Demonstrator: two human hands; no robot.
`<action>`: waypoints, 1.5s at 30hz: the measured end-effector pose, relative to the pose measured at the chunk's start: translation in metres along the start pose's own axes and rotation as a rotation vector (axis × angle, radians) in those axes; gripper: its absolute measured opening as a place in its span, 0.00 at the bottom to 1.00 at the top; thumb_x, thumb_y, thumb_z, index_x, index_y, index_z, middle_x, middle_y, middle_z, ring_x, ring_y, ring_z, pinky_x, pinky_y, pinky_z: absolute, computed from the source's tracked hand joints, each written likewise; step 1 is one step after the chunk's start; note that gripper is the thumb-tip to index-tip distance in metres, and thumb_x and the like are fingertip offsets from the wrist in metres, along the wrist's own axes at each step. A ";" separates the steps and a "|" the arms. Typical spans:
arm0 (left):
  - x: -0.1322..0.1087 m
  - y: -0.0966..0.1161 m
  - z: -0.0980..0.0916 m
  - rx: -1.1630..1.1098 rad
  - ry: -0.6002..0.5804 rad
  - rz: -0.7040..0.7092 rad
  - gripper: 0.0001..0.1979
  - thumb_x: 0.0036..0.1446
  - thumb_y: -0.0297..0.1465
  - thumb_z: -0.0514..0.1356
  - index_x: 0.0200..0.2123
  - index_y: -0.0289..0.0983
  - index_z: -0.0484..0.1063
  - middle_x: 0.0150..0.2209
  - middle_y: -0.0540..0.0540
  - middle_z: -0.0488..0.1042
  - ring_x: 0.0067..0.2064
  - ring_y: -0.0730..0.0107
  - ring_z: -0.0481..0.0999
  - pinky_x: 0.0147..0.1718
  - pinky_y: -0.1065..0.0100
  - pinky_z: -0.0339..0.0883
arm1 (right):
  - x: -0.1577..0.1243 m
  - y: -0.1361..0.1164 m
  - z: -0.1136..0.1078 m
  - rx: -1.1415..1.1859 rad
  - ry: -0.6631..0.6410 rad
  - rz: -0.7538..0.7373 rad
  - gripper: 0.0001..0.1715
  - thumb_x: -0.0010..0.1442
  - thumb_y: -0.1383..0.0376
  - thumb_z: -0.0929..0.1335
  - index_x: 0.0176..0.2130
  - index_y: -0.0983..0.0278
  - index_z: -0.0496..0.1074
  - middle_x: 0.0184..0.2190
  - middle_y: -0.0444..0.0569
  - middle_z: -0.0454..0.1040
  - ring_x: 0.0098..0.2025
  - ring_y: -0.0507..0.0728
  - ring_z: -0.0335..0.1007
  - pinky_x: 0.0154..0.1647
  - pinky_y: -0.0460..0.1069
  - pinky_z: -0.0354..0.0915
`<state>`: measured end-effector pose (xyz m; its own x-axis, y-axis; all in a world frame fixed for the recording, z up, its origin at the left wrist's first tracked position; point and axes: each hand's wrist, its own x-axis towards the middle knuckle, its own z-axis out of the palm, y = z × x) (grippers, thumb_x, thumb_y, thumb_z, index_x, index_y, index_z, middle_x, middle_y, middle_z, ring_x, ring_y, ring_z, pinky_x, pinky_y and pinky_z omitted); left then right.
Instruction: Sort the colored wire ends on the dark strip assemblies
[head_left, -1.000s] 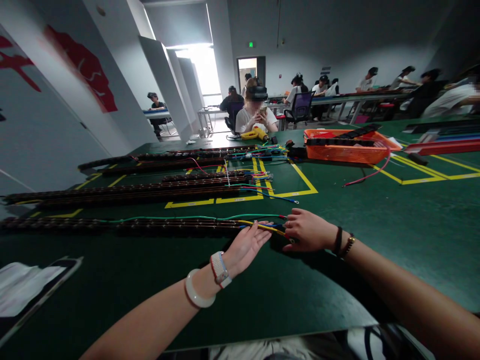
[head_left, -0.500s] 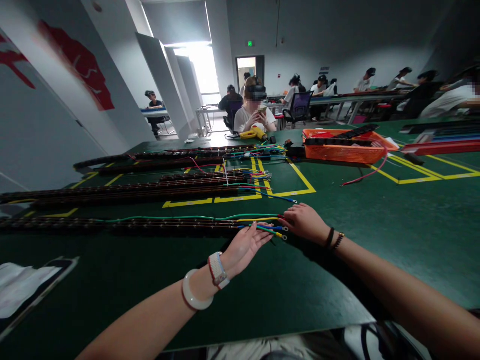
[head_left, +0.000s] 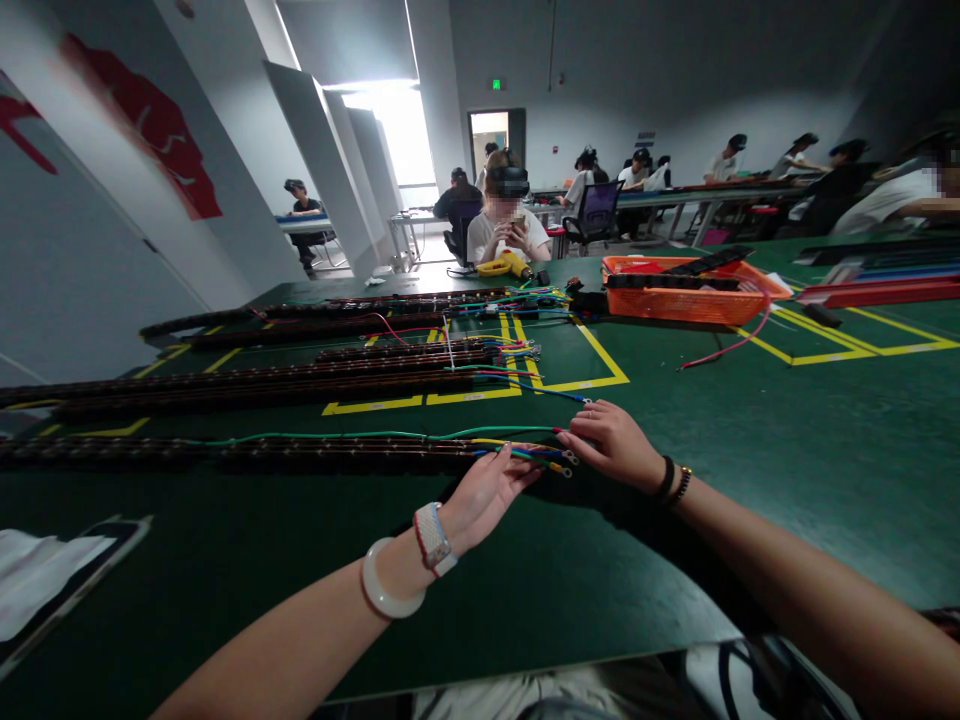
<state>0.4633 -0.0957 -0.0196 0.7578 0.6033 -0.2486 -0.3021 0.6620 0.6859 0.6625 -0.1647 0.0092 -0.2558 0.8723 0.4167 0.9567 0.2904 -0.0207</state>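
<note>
Near the table's front, a dark cable harness [head_left: 300, 455] runs in from the left and fans into coloured wires with ring terminals [head_left: 568, 472]. My left hand [head_left: 484, 498] is under the wire ends, thumb laid across the top and fingers curled around the blue, yellow and green wires. A long green wire [head_left: 495, 431] lies along the harness, its tip at the pinched fingertips of my right hand [head_left: 619, 445]. The tip is partly hidden there. Just beyond my right hand, a blue wire [head_left: 559, 392] with a ring terminal reaches out from another harness.
More harnesses [head_left: 247, 385] lie behind, across yellow tape outlines [head_left: 592, 382] on the green table [head_left: 750, 450]. An orange basket [head_left: 675, 303] with a red wire [head_left: 712, 357] hanging out and a yellow heat gun [head_left: 506, 265] stand farther back. Across the table sits a person [head_left: 510, 235].
The fingers of my left hand have closed in more around the wires, and the ring-terminal ends have shifted slightly. My right hand stays at the green wire's tip.
</note>
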 end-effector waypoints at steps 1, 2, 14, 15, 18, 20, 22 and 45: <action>0.000 0.000 0.000 0.002 -0.008 -0.001 0.10 0.60 0.29 0.54 0.39 0.29 0.71 0.44 0.36 0.75 0.47 0.62 0.74 0.54 0.58 0.61 | 0.000 -0.002 -0.002 -0.010 0.010 -0.073 0.25 0.65 0.55 0.57 0.23 0.64 0.67 0.21 0.45 0.69 0.27 0.51 0.59 0.35 0.48 0.49; 0.001 0.000 -0.001 0.002 -0.014 0.001 0.09 0.60 0.29 0.55 0.39 0.29 0.71 0.44 0.36 0.74 0.48 0.62 0.74 0.55 0.58 0.61 | -0.001 -0.004 -0.003 -0.037 0.017 -0.150 0.25 0.64 0.53 0.58 0.23 0.64 0.67 0.21 0.45 0.68 0.27 0.51 0.58 0.34 0.49 0.49; 0.002 -0.003 -0.001 0.015 -0.027 0.027 0.10 0.61 0.29 0.54 0.41 0.30 0.70 0.46 0.36 0.74 0.49 0.63 0.73 0.55 0.59 0.61 | -0.002 -0.011 0.006 -0.123 0.109 -0.277 0.19 0.61 0.60 0.63 0.21 0.64 0.66 0.18 0.44 0.67 0.26 0.51 0.54 0.32 0.50 0.46; 0.001 -0.003 0.000 0.020 -0.029 0.025 0.10 0.61 0.29 0.54 0.41 0.30 0.70 0.46 0.37 0.74 0.48 0.63 0.74 0.55 0.59 0.61 | -0.001 -0.011 0.006 -0.095 0.128 -0.217 0.19 0.61 0.60 0.63 0.21 0.63 0.66 0.18 0.43 0.66 0.26 0.51 0.55 0.32 0.49 0.47; 0.000 -0.002 0.001 0.064 -0.010 -0.006 0.11 0.62 0.31 0.52 0.38 0.29 0.70 0.43 0.35 0.76 0.46 0.61 0.75 0.53 0.57 0.62 | 0.000 -0.008 0.009 -0.038 0.131 -0.033 0.19 0.61 0.59 0.63 0.22 0.64 0.66 0.20 0.44 0.68 0.27 0.51 0.57 0.34 0.48 0.49; -0.001 -0.001 0.001 0.106 -0.010 -0.040 0.12 0.62 0.32 0.51 0.36 0.28 0.69 0.41 0.33 0.76 0.43 0.60 0.77 0.51 0.56 0.64 | 0.000 -0.004 0.012 -0.018 0.072 0.039 0.19 0.61 0.58 0.63 0.22 0.64 0.66 0.20 0.44 0.69 0.28 0.52 0.59 0.35 0.48 0.50; -0.002 -0.001 0.000 0.145 -0.024 -0.070 0.14 0.63 0.33 0.50 0.35 0.28 0.69 0.40 0.32 0.76 0.41 0.60 0.77 0.49 0.56 0.65 | 0.000 -0.001 0.017 0.003 -0.015 0.048 0.20 0.61 0.58 0.64 0.22 0.64 0.67 0.21 0.45 0.70 0.28 0.52 0.60 0.35 0.48 0.51; -0.001 -0.003 -0.001 0.124 -0.024 -0.064 0.14 0.63 0.32 0.49 0.31 0.31 0.69 0.32 0.39 0.77 0.34 0.65 0.77 0.39 0.63 0.70 | -0.005 -0.024 0.001 -0.039 0.026 -0.309 0.26 0.59 0.47 0.61 0.27 0.63 0.71 0.19 0.46 0.68 0.27 0.52 0.54 0.33 0.51 0.45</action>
<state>0.4628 -0.0975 -0.0222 0.7873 0.5497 -0.2794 -0.1797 0.6380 0.7488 0.6403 -0.1760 0.0064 -0.5320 0.7349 0.4206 0.8391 0.5242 0.1452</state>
